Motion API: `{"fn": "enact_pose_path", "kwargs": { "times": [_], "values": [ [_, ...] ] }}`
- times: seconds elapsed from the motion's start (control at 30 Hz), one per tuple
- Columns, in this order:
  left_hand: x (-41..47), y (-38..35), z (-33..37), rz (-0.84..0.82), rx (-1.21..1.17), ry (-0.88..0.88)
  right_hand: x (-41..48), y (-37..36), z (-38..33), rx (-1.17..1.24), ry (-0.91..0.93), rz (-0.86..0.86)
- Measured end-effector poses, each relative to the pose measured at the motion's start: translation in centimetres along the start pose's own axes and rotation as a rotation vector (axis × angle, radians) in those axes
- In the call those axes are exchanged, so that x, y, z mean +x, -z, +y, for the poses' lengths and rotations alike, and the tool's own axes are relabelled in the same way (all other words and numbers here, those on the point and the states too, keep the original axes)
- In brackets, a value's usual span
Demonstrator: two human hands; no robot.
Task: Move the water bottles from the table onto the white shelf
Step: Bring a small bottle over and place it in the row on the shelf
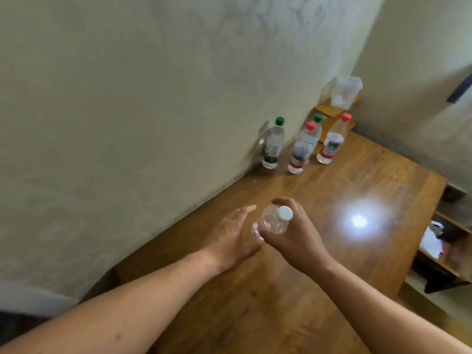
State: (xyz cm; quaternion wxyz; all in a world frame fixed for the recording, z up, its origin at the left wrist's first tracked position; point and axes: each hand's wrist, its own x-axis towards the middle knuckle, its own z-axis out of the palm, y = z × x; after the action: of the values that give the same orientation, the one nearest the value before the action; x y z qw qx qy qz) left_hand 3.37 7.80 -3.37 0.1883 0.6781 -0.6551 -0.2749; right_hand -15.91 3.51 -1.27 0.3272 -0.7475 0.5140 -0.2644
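Gripping white-capped bottle (274,222) at desk (357,187): right hand (293,238), fingers curled round it; left hand (235,233) just beside, fingers straight, holding nothing.

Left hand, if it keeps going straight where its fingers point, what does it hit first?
The left hand would likely cross bare table and meet the nearer red-capped bottle first, though depth is unclear.

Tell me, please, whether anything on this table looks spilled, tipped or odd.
Nothing stands out: the four capped bottles stand upright by the wall, and the white-capped bottle is simply held in the right hand.
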Motion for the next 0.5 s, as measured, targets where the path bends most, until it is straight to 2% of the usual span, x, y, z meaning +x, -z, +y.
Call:
{"fn": "enact_pose_path", "kwargs": {
  "times": [0.17, 0.23, 0.5],
  "values": [
    [-10.3, 5.7, -5.6, 0.209, -0.153, -0.015, -5.5, -7.2, -12.5, 0.017, 0.129, -0.062],
    [-14.4, 8.4, -8.2, 0.287, -0.151, 0.036, -7.2, -10.1, -17.1, 0.038, 0.183, -0.109],
    [-31.4, 21.0, -16.5, 0.577, -0.274, 0.179, -11.6, -19.9, -30.7, 0.050, 0.420, -0.411]
  ]
}}
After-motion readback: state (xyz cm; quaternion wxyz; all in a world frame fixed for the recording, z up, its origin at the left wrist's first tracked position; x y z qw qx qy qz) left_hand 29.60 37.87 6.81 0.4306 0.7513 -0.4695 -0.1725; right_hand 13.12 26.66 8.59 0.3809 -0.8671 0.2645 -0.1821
